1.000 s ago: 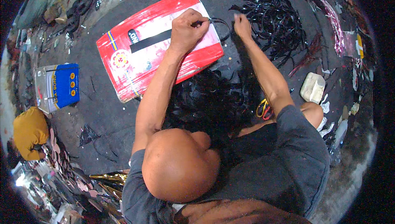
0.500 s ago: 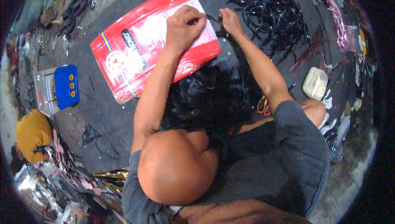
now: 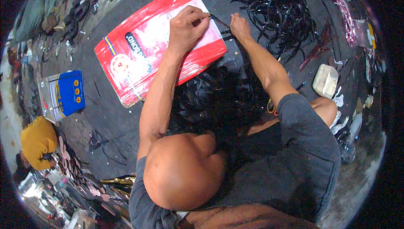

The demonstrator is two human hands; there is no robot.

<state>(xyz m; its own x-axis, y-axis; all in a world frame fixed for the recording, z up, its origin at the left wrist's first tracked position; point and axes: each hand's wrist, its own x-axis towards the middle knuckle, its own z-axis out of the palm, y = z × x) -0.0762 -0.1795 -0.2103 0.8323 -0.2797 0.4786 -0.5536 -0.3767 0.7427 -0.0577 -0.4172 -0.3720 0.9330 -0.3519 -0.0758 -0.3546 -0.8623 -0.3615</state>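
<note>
- Dark grey floor (image 3: 126, 128), stained and littered, serves as the work surface; the person sits on it, head and shoulders filling the near part of the view.
- Left hand (image 3: 187, 27): grip pressed together, fingertips pinching one end of a thin black strip (image 3: 219, 20) above the red board (image 3: 147, 48).
- Right hand (image 3: 240, 26): grip closed on the other end of the strip, just right of the board's far corner. The strip runs short and taut between the two hands.
- Handling, judged: the strip looks light, narrow and limp, likely rubbery; it should bend freely and slip if held loosely. Best taken at the ends, as now.
- Black pile (image 3: 282, 14) of similar strips lies far right; a second dark heap (image 3: 214, 98) sits near the person's lap.
- Packages: the board is a flat red rectangle with a white panel, a black label and a round emblem, lying at centre left. A blue box (image 3: 67, 92) with yellow dots and a clear wrap lies at left. A yellow bag (image 3: 38, 142) sits near left. A white tub (image 3: 325, 81) stands at right.
- Yellow loop (image 3: 270, 106) shows beside the right elbow; kind cannot be told.
</note>
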